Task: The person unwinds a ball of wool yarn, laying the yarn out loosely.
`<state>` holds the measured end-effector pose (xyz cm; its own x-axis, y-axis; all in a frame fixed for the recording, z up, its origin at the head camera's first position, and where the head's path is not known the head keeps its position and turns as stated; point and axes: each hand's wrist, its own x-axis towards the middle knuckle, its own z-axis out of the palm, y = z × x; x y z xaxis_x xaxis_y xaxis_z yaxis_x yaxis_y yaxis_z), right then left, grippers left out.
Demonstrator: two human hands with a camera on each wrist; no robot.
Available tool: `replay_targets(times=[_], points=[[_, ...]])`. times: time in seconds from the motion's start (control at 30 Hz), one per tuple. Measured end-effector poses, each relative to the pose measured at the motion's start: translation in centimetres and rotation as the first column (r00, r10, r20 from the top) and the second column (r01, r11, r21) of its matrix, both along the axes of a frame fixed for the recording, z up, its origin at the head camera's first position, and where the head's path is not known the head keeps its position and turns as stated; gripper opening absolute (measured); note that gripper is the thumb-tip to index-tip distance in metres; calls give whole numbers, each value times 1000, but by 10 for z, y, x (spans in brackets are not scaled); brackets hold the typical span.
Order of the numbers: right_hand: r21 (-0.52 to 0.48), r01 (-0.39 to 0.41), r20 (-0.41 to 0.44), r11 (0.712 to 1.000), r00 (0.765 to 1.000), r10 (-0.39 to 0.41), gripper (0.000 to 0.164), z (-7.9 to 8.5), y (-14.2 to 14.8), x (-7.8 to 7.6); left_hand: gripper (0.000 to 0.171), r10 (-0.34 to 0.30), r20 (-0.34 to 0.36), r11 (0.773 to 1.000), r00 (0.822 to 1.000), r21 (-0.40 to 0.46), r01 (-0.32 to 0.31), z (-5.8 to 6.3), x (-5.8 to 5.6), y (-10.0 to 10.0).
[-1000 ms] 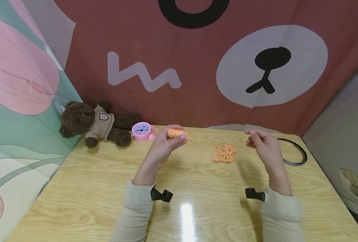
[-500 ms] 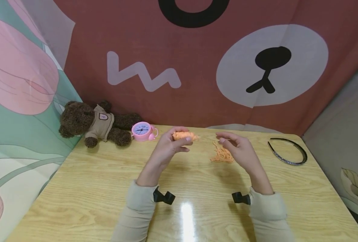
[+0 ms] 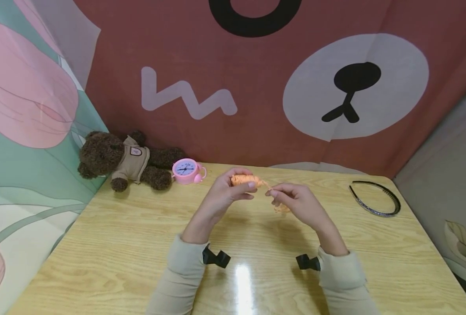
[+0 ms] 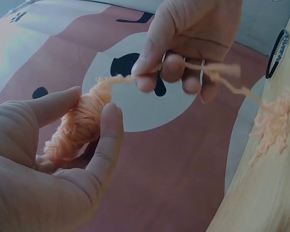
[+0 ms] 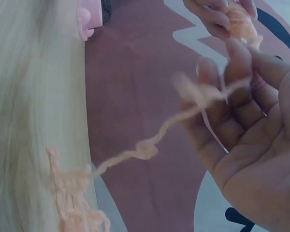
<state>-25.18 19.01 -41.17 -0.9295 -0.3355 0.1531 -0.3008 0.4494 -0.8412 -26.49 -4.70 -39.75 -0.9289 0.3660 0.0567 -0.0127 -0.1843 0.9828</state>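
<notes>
My left hand (image 3: 222, 192) grips a small orange ball of yarn (image 4: 82, 121), thumb on one side and fingers on the other. From its end a strand (image 4: 121, 78) runs to my right hand (image 3: 297, 203), which pinches it between thumb and index finger. Past those fingers the yarn carries on, with a knotted lump (image 5: 146, 150) in it, down to a loose orange yarn heap (image 4: 275, 123) on the table. In the head view the right hand hides most of that heap. Both hands are held above the table, close together.
A brown teddy bear (image 3: 132, 159) lies at the back left of the wooden table (image 3: 138, 245). Beside it stands a pink alarm clock (image 3: 185, 170). To the right lies a black headband (image 3: 376, 199). A bear-printed cloth (image 3: 256, 131) hangs behind the table.
My right hand has come left from near the headband to just beside the yarn ball, now pinching the strand there. The left hand has shifted slightly right with the ball.
</notes>
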Motion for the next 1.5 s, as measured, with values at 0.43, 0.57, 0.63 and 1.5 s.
replay_targets(times=[0.43,0.57,0.63,1.5], points=[[-54,208,-74,977,975,-211,38,5,27,-3,39,35,25,999,999,14,-35,1,-3,-4],[-118,253,-76,960,962,-263,40,3,38,-4,38,32,28,999,999,10,-32,1,-3,-5],[-159,273,-81,949,954,-288,40,2,43,-5,37,31,33,999,999,10,-32,1,-3,-5],[-590,474,84,653,841,-535,34,10,88,-1,33,207,50,973,977,96,-211,2,-6,-10]])
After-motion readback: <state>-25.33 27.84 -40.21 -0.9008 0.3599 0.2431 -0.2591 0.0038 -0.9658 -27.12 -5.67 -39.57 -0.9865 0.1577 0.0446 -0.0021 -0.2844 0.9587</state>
